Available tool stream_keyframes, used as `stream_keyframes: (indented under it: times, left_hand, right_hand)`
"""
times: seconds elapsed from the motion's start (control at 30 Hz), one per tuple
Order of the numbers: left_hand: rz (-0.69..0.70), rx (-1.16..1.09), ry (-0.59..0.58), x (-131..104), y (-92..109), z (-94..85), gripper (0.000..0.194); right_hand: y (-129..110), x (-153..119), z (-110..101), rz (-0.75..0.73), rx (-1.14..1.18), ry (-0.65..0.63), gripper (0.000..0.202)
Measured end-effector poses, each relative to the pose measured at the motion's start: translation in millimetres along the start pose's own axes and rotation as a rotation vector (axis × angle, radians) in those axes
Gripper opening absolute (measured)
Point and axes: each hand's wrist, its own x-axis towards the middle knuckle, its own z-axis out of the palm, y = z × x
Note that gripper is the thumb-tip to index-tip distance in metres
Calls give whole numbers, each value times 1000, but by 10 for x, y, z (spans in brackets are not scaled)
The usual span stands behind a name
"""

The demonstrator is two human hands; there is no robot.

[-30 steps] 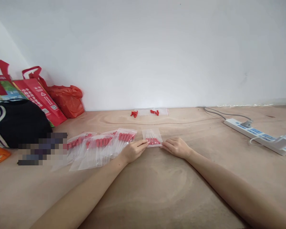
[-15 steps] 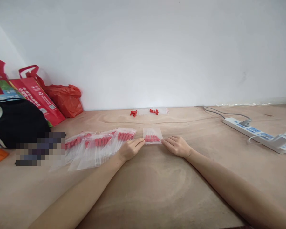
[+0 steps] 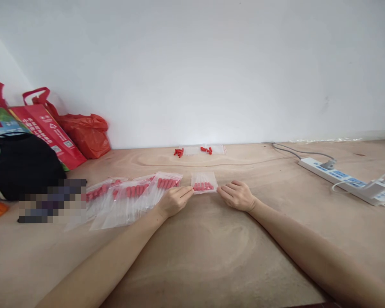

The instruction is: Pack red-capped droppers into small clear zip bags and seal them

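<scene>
A small clear plastic bag with several red-ended pieces in it lies on the wooden table, its near edge between my hands. My left hand pinches the near left corner of this bag. At the near right corner, the fingers of my right hand are closed on the bag's edge. Just left of my left hand, several filled clear bags overlap in a fanned pile, their red ends pointing away from me.
Loose red pieces and flat bags lie by the wall. A white power strip with plugs and cables is at the right. A black bag, a red carrier bag and a red plastic bag stand at the left.
The fingers of my right hand are drawn in slightly more at the bag's edge. The whole view has shifted a little; both hands stay at the same bag.
</scene>
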Motion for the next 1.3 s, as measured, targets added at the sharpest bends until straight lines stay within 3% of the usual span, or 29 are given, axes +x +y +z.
stream_keyframes:
  times: [0.2,0.47,0.77,0.87,1.1,1.3]
  left_hand:
    - [-60,-27,0,3,35,36,21]
    - [-41,-22,-3,33,63,46,23]
    - [54,-3,26,56,56,39,19]
    - [34,-1,42,75,76,31,21]
    - [-19,-44,50,57,91,30,19]
    - [-60,-66,54,17,75,64,18]
  right_hand:
    - [-152,131,22,7,-9,73,19]
    - [-347,369,153,-88,-102,150,21]
    - [-348,407,147,-193,-125,191,26]
    - [-342,416,139,-200,-162,152,30]
    - [-275,356,75,-234,-255,200,27]
    - [-143,264,62,-156,-290,175,21]
